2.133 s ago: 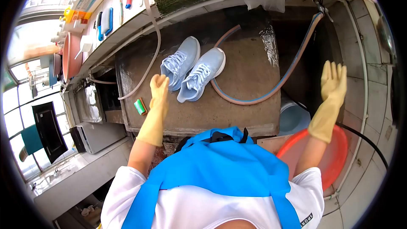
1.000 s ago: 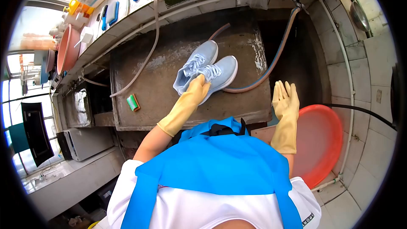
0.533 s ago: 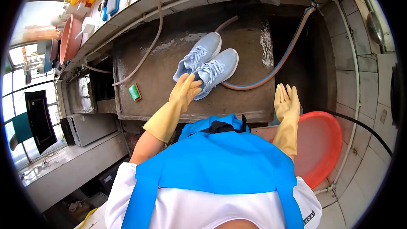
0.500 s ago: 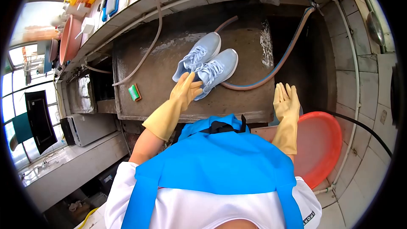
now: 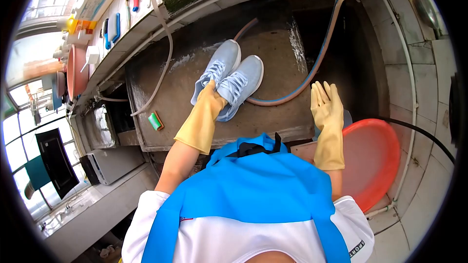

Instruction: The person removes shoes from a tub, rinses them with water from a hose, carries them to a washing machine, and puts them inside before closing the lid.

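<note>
Left hand has pushed in against the shoes, fingertips hidden, grip impossible to tell; right hand grip apart.

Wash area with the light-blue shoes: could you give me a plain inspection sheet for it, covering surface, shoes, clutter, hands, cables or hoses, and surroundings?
Surface: slab stained, with whitish patches.
Shoes: two light-blue shoes, laced, side by side, toes pointing away from the person.
Clutter: green-and-brown block on the slab; blue brush on the ledge.
Left hand: gloved, fingers at the shoe openings; grip unclear.
Right hand: gloved, open, holding nothing.
Hoses: blue-striped hose curves from the tap to the shoes; pale hose crosses the slab's left side.
Cables: black line at right, purpose unclear.
Surroundings: red basin, cloudy inside.
Other people: nothing seen.
</note>
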Action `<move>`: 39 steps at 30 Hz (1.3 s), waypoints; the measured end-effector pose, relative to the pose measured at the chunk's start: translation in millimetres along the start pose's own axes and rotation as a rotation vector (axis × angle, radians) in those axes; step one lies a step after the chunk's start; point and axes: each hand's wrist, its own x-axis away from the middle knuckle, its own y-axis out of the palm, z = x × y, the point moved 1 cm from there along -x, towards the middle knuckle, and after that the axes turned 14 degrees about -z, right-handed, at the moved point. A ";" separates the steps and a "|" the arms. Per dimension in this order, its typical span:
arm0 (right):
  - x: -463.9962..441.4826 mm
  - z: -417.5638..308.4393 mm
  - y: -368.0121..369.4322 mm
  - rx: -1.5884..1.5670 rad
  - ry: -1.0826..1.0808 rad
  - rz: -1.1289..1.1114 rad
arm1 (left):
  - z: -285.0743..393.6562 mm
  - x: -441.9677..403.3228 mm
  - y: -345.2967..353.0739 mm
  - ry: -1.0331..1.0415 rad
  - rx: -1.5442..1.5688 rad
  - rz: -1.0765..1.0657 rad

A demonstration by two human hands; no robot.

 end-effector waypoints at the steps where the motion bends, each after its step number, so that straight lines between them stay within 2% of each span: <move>1: -0.5 -0.9 2.9 -0.002 -0.002 0.000 | -1.9 1.8 -0.4 0.029 0.030 0.016; 5: 5.1 -0.8 1.2 -0.032 -0.034 -0.042 | 6.4 19.4 20.4 0.121 0.209 -0.102; 6: 6.6 -1.6 2.2 -0.030 -0.037 -0.039 | 9.5 12.9 18.0 0.136 0.133 -0.204; 7: 7.0 -2.3 2.6 -0.024 -0.039 -0.038 | 8.0 7.0 14.0 0.136 0.131 -0.205; 10: 8.1 -2.3 -1.5 -0.009 -0.039 -0.014 | 10.2 32.7 32.1 0.094 0.223 -0.491; 13: 10.7 -1.6 -4.3 -0.030 -0.037 -0.018 | 24.8 64.0 64.1 0.103 0.085 -0.485; 17: 7.3 4.0 -6.8 -0.058 -0.034 -0.016 | 49.6 62.5 102.9 0.099 0.083 -0.651; 39: -0.5 5.6 -7.3 -0.083 -0.091 0.082 | 60.6 16.6 131.1 0.192 -0.129 -0.627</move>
